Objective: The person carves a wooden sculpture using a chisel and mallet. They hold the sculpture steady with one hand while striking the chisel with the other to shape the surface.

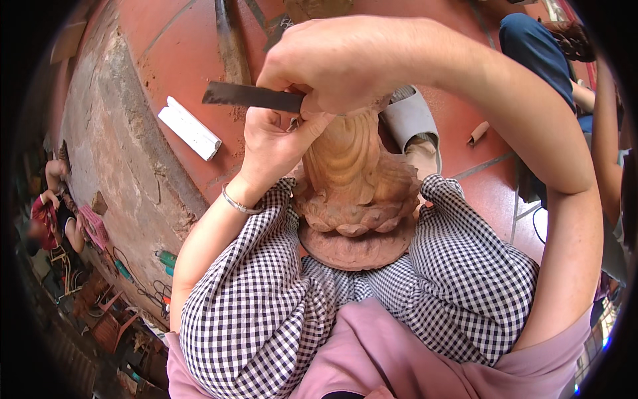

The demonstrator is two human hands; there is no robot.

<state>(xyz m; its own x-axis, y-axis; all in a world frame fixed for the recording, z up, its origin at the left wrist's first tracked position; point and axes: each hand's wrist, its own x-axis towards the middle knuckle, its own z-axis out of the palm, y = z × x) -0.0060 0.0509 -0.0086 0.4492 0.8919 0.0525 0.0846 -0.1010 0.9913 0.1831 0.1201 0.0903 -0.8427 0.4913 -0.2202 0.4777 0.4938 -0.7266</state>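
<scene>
Black-and-white checkered trouser legs point(246, 292) flank the carved brown wooden statue point(349, 166), little side room; red tile floor point(193, 60) runs left to grey slab point(113, 120) edge. Statue: swirling grain, lobed base, round foot toward body. Right hand point(332, 63) grips flat dark strip point(246, 96) near top; left hand point(276, 143) bunched below, hold unclear.

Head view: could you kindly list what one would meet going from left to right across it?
A person in red → white bar → dark flat strip → carved wooden piece → grey shoe → small brown piece → blue trouser leg.
</scene>
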